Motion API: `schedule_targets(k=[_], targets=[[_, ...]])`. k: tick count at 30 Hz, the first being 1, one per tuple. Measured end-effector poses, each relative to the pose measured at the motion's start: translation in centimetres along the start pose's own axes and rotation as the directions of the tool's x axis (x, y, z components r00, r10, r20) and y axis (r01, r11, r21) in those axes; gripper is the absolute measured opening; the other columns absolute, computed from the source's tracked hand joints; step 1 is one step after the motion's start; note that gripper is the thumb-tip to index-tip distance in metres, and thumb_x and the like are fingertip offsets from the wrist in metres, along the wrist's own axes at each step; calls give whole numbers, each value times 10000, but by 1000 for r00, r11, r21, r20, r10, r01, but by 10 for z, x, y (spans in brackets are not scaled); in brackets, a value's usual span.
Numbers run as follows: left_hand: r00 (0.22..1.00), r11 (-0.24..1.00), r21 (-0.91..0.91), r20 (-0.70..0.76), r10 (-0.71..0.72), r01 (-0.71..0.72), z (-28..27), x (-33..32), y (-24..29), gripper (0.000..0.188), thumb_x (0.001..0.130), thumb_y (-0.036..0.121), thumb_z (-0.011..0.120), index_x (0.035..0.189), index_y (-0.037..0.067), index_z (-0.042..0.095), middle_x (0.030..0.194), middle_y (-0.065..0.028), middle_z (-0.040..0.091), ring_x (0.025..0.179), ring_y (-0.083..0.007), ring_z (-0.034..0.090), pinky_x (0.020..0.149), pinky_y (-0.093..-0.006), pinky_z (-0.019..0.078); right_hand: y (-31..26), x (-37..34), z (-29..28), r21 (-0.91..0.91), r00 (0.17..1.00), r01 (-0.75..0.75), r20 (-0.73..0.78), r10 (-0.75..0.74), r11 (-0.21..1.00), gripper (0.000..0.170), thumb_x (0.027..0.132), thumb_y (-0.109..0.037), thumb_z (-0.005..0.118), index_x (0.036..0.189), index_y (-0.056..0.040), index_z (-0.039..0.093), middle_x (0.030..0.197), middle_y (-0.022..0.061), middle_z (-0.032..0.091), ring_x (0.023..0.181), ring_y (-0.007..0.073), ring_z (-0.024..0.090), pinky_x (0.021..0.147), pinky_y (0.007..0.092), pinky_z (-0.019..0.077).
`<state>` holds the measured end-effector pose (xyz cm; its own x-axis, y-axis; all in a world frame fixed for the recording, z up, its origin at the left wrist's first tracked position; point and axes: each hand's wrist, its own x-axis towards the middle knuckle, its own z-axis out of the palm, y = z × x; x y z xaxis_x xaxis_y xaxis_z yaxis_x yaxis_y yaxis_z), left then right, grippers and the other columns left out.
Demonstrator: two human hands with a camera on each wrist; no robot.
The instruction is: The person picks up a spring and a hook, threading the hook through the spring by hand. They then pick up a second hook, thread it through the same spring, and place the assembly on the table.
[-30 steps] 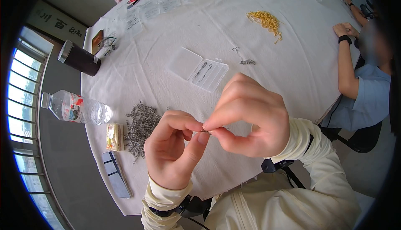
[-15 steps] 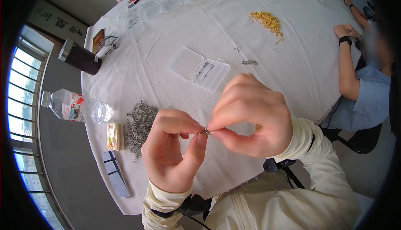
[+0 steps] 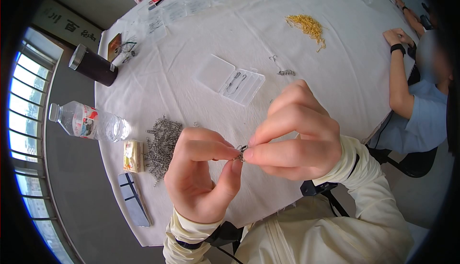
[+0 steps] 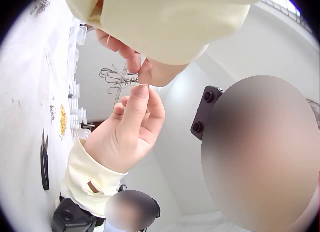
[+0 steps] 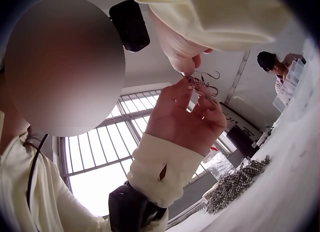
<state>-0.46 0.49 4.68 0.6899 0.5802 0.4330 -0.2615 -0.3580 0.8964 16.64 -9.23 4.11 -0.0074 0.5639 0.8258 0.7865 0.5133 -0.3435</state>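
Observation:
Low over the near side of the table, my left hand (image 3: 199, 177) and right hand (image 3: 302, 137) meet fingertip to fingertip. Both pinch a small wire fishing rig (image 4: 120, 80), whose coil spring (image 5: 197, 82) sits between the fingertips. Several curved hooks fan out from it in the left wrist view. Fingertips cover part of the spring. Beyond the hands lies an open clear plastic box (image 3: 251, 84) with hooks in one compartment. A loose hook-and-spring piece (image 3: 286, 72) rests right of the box. Left of my left hand is a heap of wire springs (image 3: 162, 144).
Along the left edge are a water bottle (image 3: 86, 120), tissue pack (image 3: 133, 156), phone (image 3: 134, 201) and dark thermos (image 3: 96, 66). A gold-coloured pile (image 3: 306, 26) and clear boxes (image 3: 184, 7) lie farther back. Scissors (image 4: 45, 162) show in the left wrist view. Another person (image 3: 407, 96) sits at right.
My right hand has shifted slightly right and its fingers have changed their grip, showing more of the rig between the fingertips. The left hand keeps its pinch. Things on the table stay put.

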Motion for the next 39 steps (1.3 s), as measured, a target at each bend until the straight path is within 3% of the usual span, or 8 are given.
schedule_targets(k=[30, 39], targets=[[996, 994, 64, -14, 87, -86, 3, -1, 0, 227, 731, -103, 673, 925, -2, 614, 909, -114, 565, 818, -189, 581, 725, -284, 465, 1, -1, 0, 13, 999, 30, -22, -29, 999, 284, 653, -35, 763, 896, -164, 695, 885, -33, 627, 709, 151, 519, 641, 314, 366], [994, 989, 95, -7, 111, -110, 2, 0, 1, 237, 708, -112, 672, 905, 7, 616, 886, -110, 571, 793, -186, 579, 696, -279, 464, -3, 1, -10, -91, 997, 59, 56, -54, 994, 253, 666, -115, 762, 901, -180, 694, 934, -42, 627, 775, 138, 522, 684, 322, 372]])
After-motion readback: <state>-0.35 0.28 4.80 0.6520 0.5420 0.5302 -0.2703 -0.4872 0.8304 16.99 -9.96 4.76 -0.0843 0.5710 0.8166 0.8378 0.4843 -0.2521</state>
